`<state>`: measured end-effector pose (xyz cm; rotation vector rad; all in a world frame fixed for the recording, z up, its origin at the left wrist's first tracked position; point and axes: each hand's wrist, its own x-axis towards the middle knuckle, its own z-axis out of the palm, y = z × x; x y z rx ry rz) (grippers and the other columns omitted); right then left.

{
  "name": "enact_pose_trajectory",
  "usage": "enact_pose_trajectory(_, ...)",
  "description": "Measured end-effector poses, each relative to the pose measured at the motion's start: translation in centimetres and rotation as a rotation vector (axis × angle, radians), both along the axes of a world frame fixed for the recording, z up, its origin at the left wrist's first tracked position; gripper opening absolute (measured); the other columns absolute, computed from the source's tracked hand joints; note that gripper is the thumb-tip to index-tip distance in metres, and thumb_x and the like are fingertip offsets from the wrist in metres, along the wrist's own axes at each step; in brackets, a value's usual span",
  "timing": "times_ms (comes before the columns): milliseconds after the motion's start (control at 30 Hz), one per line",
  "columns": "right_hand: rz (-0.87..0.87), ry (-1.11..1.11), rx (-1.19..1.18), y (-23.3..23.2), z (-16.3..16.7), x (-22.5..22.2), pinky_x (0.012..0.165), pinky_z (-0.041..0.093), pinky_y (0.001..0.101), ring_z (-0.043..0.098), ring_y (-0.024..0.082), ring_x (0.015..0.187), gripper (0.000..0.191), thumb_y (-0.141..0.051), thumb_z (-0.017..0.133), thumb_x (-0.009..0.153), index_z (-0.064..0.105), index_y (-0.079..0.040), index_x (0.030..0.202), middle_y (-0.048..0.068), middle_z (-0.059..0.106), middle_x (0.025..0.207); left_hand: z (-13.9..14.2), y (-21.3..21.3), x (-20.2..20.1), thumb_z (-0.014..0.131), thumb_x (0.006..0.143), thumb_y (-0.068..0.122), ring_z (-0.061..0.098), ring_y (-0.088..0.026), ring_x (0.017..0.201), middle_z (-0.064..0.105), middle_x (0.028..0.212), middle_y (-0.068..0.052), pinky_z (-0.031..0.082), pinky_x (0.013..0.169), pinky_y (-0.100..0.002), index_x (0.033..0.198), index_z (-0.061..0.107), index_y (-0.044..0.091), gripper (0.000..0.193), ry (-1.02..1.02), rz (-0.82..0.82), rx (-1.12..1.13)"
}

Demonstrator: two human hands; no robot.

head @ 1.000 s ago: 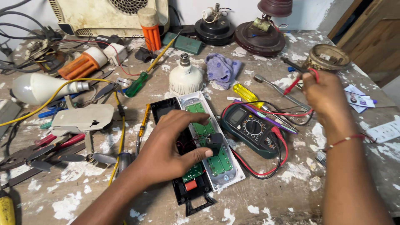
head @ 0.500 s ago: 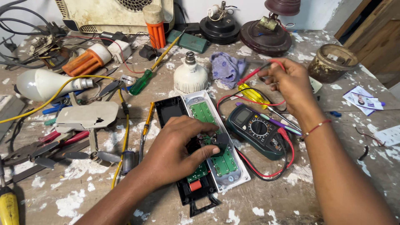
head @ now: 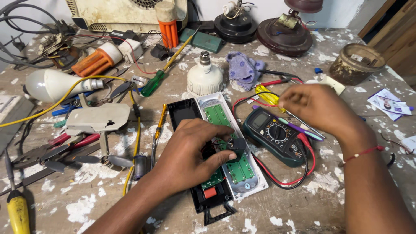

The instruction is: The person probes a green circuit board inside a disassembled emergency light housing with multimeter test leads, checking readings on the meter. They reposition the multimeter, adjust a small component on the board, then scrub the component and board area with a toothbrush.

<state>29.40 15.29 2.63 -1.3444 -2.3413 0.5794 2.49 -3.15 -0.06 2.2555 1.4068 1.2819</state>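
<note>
An opened white lamp housing with green circuit boards lies beside its black casing at the middle of the bench. My left hand rests on it, thumb and forefinger pinching a small black part with thin wires above the lower board. My right hand hovers over a dark green multimeter, fingers closed on the red test probe, whose red lead arcs in from the left. A yellow-handled screwdriver lies just at its fingertips.
Around it lie a white bulb base, a purple cloth, a green screwdriver, a large white bulb, pliers, orange parts, two dark round bases, a brown bowl and cards.
My right hand took the red probe from near the brown bowl at the far right and carried it left and down to the multimeter. My left hand has stayed on the circuit board.
</note>
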Motion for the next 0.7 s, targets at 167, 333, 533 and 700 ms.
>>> enact_pose_trajectory(167, 0.108, -0.149, -0.208, 1.0, -1.3, 0.3, 0.069, 0.056, 0.0321, 0.068, 0.014, 0.073, 0.019, -0.012, 0.076, 0.084, 0.077, -0.009, 0.103, 0.004, 0.076, 0.079, 0.1, 0.0, 0.1, 0.086, 0.077, 0.033, 0.068, -0.026, 0.098, 0.075, 0.099, -0.007, 0.044, 0.091, -0.041, 0.111, 0.074, 0.008, 0.044, 0.01, -0.005, 0.008)
enact_pose_trajectory(333, 0.017, -0.357, -0.079, 1.3, -1.3, 0.8, 0.073, 0.056, 0.0364, 0.07, 0.019, 0.075, 0.024, -0.02, 0.082, 0.084, 0.078, -0.011, 0.105, 0.008, 0.076, 0.082, -0.1, 0.0, 0.1, 0.086, 0.077, 0.033, 0.068, -0.025, 0.096, 0.075, 0.096, -0.005, 0.043, 0.09, -0.04, 0.109, 0.074, 0.009, 0.041, 0.011, -0.001, -0.002)
enact_pose_trajectory(533, -0.152, -0.142, 0.005, -0.3, 0.6, 2.4, 0.075, 0.054, 0.0371, 0.068, 0.021, 0.085, 0.026, -0.02, 0.083, 0.083, 0.074, -0.003, 0.101, 0.011, 0.075, 0.094, -0.4, 0.0, -0.1, 0.085, 0.08, 0.031, 0.068, -0.025, 0.098, 0.075, 0.099, -0.006, 0.044, 0.091, -0.04, 0.11, 0.073, 0.009, 0.039, 0.008, -0.02, 0.039)
enact_pose_trajectory(700, 0.093, 0.215, 0.035, -1.5, 0.7, 1.4, 0.081, 0.054, 0.0314, 0.068, 0.014, 0.094, 0.025, -0.018, 0.07, 0.094, 0.067, -0.004, 0.115, 0.008, 0.074, 0.1, -0.7, 0.2, -0.3, 0.085, 0.079, 0.032, 0.068, -0.025, 0.095, 0.075, 0.095, -0.005, 0.044, 0.091, -0.04, 0.109, 0.074, 0.009, 0.038, 0.001, -0.011, -0.006)
